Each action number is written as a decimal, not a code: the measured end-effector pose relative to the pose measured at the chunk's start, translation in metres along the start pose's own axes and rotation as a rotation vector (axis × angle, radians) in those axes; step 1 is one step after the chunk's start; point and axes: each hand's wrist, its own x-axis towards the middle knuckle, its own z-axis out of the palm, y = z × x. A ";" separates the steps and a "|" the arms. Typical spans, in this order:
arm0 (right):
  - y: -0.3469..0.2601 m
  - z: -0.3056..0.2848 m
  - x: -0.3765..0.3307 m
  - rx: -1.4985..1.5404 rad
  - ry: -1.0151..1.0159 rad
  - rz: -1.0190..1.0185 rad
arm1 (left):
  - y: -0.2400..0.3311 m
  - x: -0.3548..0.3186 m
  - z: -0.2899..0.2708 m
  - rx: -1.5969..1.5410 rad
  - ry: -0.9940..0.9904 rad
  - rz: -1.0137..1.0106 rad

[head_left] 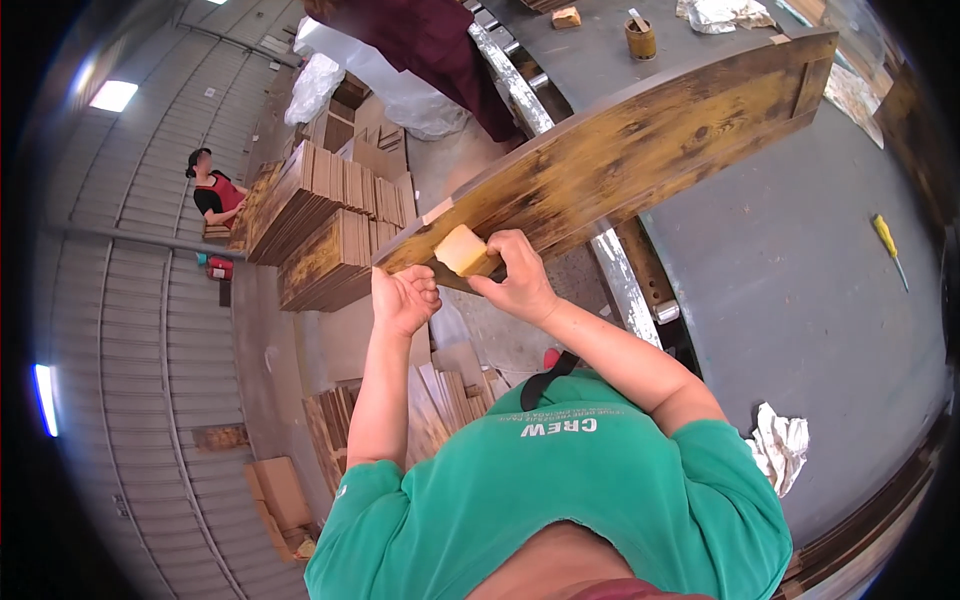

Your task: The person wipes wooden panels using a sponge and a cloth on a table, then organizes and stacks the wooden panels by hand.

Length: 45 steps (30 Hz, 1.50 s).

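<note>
A long brown-stained wooden panel [640, 150] with dark blotches stands on edge, running from in front of me to the far right. At its near left end my left hand [405, 300] is closed round the corner, fingers curled. My right hand [520, 275] pinches a pale yellow block [462, 250], which looks like a sponge or sanding block, between thumb and fingers. The block is against or just in front of the panel's face near that end; contact is hard to make out. Two light patches show on the panel's upper edge.
A dark grey worktable [800, 330] on the right bears a yellow-handled screwdriver [886, 240], a crumpled white cloth [778, 447] and a small brown can [640, 40]. Stacks of wooden boards [335, 205] stand left. A person in maroon [430, 50] is beyond the panel; another person [215, 190] stands far left.
</note>
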 end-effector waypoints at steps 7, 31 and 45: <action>0.000 -0.013 -0.017 -0.114 -0.216 -0.092 | -0.001 -0.003 -0.009 0.030 -0.182 0.010; 0.037 -0.358 -0.062 -1.288 0.514 0.548 | -0.007 -0.002 -0.010 -0.074 -0.231 0.068; 0.044 -0.273 0.076 -0.247 0.494 0.418 | -0.009 0.000 0.002 -0.062 -0.199 0.062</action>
